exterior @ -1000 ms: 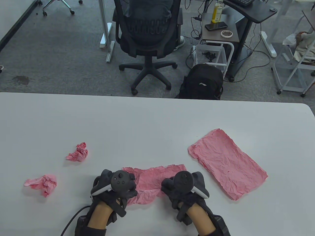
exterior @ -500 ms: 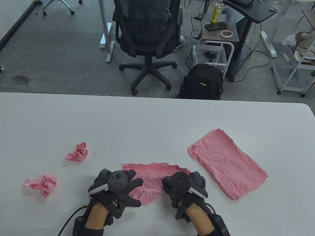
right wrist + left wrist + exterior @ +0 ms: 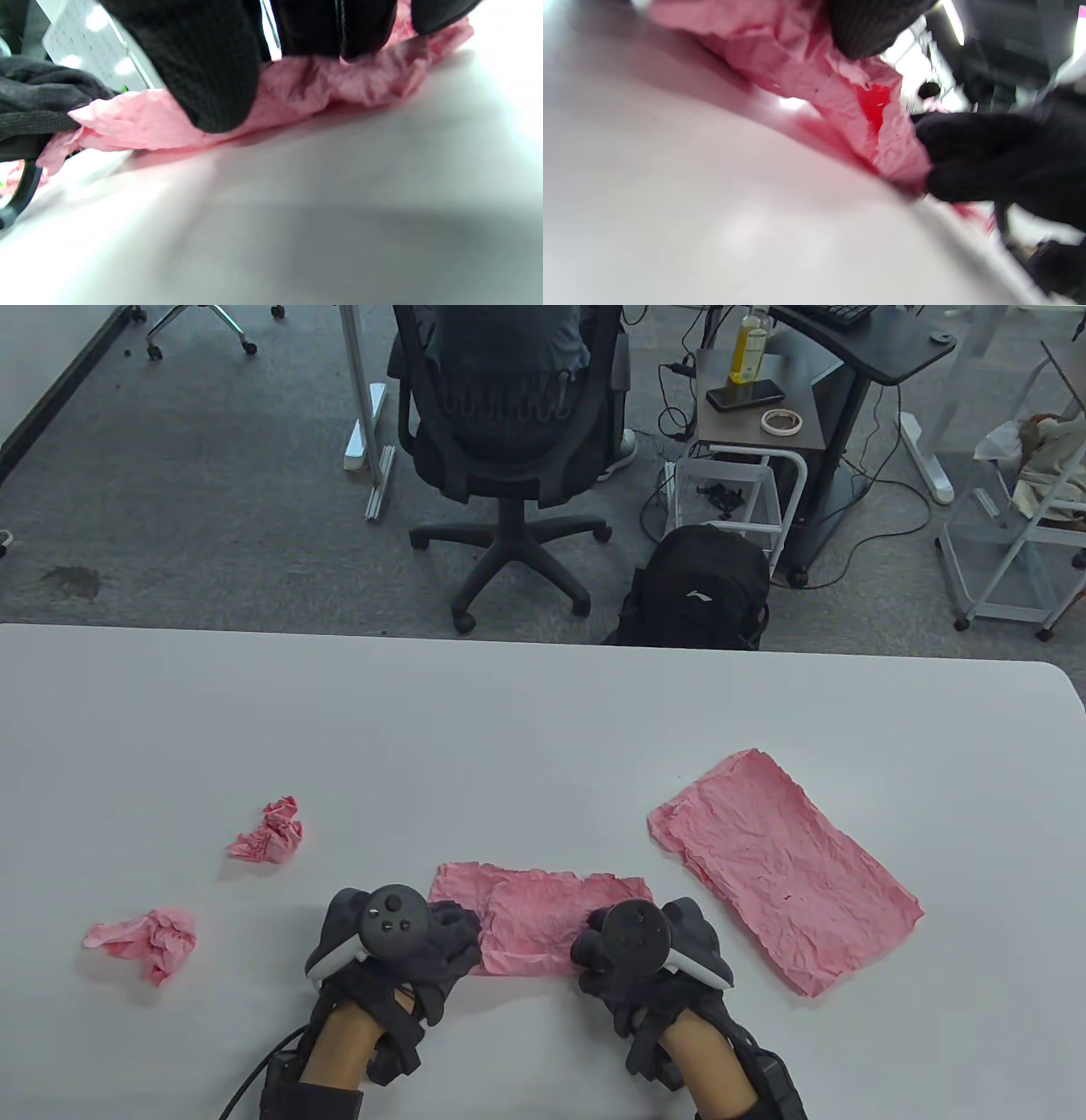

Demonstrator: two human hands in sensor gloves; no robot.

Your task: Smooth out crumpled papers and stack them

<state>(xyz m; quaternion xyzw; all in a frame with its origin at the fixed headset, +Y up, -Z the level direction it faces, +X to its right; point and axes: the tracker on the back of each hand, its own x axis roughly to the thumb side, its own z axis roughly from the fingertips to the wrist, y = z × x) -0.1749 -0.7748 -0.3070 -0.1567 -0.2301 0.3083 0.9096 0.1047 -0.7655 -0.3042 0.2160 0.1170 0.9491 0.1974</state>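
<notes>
Both gloved hands work one pink sheet (image 3: 543, 920) lying on the white table (image 3: 526, 729) near its front edge. The left hand (image 3: 399, 950) grips the sheet's left end; the left wrist view shows a fingertip (image 3: 869, 25) on top of the wrinkled paper. The right hand (image 3: 640, 963) holds the right end, with fingers (image 3: 203, 72) curled down onto the paper's edge in the right wrist view. The sheet is partly unfolded, still creased, with a layer doubled over in the middle.

To the right, just apart from it, lies a flattened pink sheet (image 3: 785, 869), spread out at an angle. Two crumpled pink balls sit to the left: one (image 3: 270, 833) farther back, one (image 3: 146, 942) nearer the front edge.

Beyond the table, a black backpack (image 3: 696, 589) bears a white swoosh-like logo; no lettering is legible. A side stand (image 3: 797, 432) carries a bottle (image 3: 750, 347) whose label is too small to read.
</notes>
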